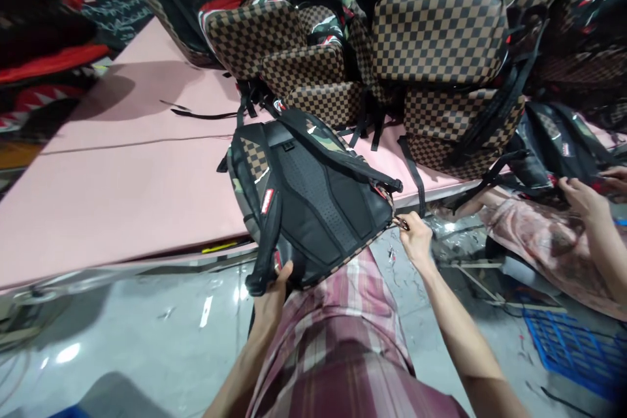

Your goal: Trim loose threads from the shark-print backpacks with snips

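Head view: black-backed backpack (316,192) overhangs the pink table's (122,199) near edge; left hand (277,282) grasping its lower side, right hand (416,240) pinching a small dark object (402,223) at its corner. Judged light, padded, soft-sided; best held by the shoulder straps (268,227).

Room to pass over pink tabletop (147,196) left of black backpack (313,189); only thin loose strap (203,116) to skirt farther back. Blocked ahead by heaped checkered bags (438,36) just behind backpack. Hemmed at far left by dark red-trimmed bags (44,26). Free drop to floor (161,339) left of left hand (275,282); narrower gap between right forearm (453,313) and plaid cloth (353,339). Crowded about right hand (416,238): hanging strap (415,173) just beyond, co-worker's hand (585,199) farther right, blue basket (563,339) lower right.
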`<state>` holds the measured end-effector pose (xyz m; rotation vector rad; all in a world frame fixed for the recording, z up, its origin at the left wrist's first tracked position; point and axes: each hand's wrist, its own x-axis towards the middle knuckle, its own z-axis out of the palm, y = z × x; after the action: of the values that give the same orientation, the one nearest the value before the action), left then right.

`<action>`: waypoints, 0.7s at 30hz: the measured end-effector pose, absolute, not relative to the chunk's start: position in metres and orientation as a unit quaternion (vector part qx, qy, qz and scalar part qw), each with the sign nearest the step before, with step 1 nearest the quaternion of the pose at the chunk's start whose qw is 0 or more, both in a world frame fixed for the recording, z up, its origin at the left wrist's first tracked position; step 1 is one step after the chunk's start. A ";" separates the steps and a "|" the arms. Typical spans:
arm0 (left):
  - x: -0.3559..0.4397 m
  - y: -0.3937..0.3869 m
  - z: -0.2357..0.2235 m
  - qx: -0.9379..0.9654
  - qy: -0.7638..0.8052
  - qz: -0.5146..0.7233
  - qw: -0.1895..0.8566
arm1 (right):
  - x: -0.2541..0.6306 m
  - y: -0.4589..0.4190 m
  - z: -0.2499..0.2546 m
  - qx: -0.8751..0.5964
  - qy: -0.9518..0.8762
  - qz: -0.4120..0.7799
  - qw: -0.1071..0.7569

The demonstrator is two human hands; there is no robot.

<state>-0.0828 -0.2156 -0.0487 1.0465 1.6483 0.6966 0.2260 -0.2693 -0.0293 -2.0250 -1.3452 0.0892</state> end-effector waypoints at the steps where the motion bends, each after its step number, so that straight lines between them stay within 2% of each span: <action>1: -0.084 -0.216 -0.044 0.459 0.693 0.293 0.473 | 0.235 -0.267 -0.028 -0.784 -0.517 0.052 0.339; 4: -0.100 -0.224 -0.024 0.565 0.691 0.213 0.398 | 0.239 -0.269 -0.027 -0.790 -0.483 0.096 0.365; 7: -0.120 -0.244 0.004 0.650 0.680 -0.054 0.337 | 0.225 -0.285 -0.027 -0.821 -0.431 0.096 0.363; 9: -0.115 -0.255 0.024 0.707 0.574 -0.197 0.364 | 0.216 -0.297 -0.025 -0.839 -0.418 0.098 0.335; 10: -0.104 -0.257 0.032 0.740 0.500 -0.212 0.397 | 0.212 -0.302 -0.024 -0.841 -0.420 0.102 0.325; 12: -0.068 -0.251 0.041 0.809 0.367 -0.116 0.445 | 0.206 -0.309 -0.021 -0.830 -0.442 0.105 0.324; 14: -0.023 -0.233 0.040 0.861 0.361 0.050 0.356 | 0.202 -0.311 -0.017 -0.809 -0.475 0.091 0.333; 16: 0.015 -0.209 0.032 0.885 0.352 0.149 0.267 | 0.200 -0.311 -0.014 -0.791 -0.504 0.076 0.338; 18: 0.039 -0.187 0.023 0.906 0.321 0.163 0.222 | 0.197 -0.311 -0.012 -0.787 -0.516 0.067 0.332; 21: 0.049 -0.170 0.016 0.928 0.277 0.134 0.211 | 0.193 -0.313 -0.011 -0.789 -0.520 0.057 0.321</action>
<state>0.0486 -0.1705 0.0164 2.5772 0.7707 0.3730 0.1934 -0.3131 -0.0111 -2.0728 -1.3665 0.1502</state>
